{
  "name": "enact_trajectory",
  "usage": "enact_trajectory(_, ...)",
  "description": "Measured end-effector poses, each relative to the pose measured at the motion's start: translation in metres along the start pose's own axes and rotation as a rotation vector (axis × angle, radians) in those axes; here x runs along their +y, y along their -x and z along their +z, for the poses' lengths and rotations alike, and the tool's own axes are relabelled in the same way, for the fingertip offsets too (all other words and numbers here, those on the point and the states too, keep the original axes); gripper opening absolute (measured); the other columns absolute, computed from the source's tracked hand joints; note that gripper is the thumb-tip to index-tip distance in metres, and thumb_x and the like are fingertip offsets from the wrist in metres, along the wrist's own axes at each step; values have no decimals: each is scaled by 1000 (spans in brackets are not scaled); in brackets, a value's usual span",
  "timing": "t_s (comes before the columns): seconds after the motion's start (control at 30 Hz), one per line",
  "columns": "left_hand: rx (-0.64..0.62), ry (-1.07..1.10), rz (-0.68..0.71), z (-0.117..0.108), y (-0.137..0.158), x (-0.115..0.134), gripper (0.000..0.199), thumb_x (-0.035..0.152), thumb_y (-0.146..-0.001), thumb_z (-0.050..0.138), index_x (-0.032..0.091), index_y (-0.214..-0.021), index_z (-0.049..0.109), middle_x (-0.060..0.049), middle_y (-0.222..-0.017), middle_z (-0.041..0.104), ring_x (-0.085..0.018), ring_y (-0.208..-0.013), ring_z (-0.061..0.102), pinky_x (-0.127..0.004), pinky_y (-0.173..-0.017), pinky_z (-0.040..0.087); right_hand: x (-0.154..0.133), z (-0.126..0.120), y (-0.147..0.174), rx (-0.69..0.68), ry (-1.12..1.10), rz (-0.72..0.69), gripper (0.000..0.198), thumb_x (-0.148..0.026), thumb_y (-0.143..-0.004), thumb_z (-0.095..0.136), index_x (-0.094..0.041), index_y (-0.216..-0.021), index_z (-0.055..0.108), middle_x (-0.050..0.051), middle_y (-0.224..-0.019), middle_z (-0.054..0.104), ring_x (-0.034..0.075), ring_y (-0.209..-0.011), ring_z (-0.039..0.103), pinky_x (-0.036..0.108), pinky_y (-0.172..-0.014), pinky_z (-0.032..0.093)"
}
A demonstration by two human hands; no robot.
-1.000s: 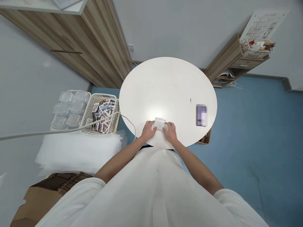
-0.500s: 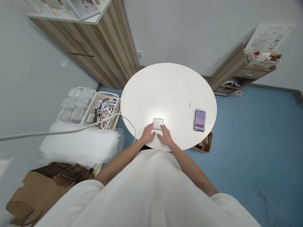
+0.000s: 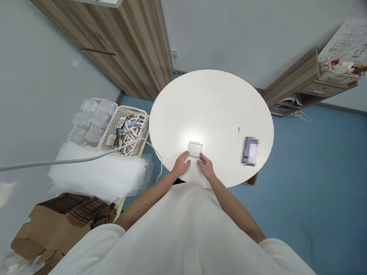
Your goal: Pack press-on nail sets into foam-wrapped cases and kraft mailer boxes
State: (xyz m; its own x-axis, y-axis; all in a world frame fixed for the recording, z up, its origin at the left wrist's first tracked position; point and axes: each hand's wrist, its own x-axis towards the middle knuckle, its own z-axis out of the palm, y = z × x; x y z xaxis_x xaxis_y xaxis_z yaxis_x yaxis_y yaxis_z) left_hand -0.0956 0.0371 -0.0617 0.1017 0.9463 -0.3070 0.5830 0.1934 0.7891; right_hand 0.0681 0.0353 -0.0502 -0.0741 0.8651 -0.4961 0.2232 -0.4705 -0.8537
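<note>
A small clear square plastic case (image 3: 195, 149) lies flat on the round white table (image 3: 212, 107), near its front edge. My left hand (image 3: 181, 164) rests on the table with its fingertips touching the case's near left corner. On the other side, my right hand (image 3: 205, 167) has its fingertips at the near right corner. Neither hand wraps around the case; both sets of fingers are loosely curled on the tabletop.
A blurred purple object (image 3: 250, 151) lies at the table's right. At left, a mesh basket (image 3: 137, 146) of small packets, clear plastic cases (image 3: 90, 122), white foam sheets (image 3: 97, 173), a cardboard box (image 3: 57, 225). A white cable (image 3: 71, 160) crosses them. Wooden cabinet (image 3: 129, 49) behind; shelf unit (image 3: 301, 80) right.
The case was held between both hands a second ago; it now lies flat on the table, with both hands drawn back to its near corners. The view has shifted slightly.
</note>
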Motion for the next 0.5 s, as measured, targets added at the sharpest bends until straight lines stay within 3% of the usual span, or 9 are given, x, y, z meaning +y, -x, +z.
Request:
enact_trajectory(0.2,30,35,-20,-32,-20,-9,49,27,-82,45,16,-129,40,-10,-137,40,-20,-127,36,-37,-105,33,-17,31,-21,17,31,-18,59,-28,-79,47,-22,-136,31,8,-137,42,19,-122,44,35,-96,44)
enact_trajectory(0.37,68,75,-71,-68,-35,-33,57,31,-82,47,17,-134,31,-11,-136,41,-23,-125,39,-40,-101,37,-39,71,-45,-47,79,-22,59,-28,-79,46,-24,-136,31,5,-138,41,18,-124,41,37,-100,39)
enact_trajectory(0.5,97,75,-69,-98,-50,-50,55,27,-80,48,16,-132,34,-11,-136,41,-24,-125,39,-41,-101,37,-58,101,-66,-59,71,-28,63,-27,-77,49,-23,-137,31,4,-139,39,19,-125,40,36,-102,37)
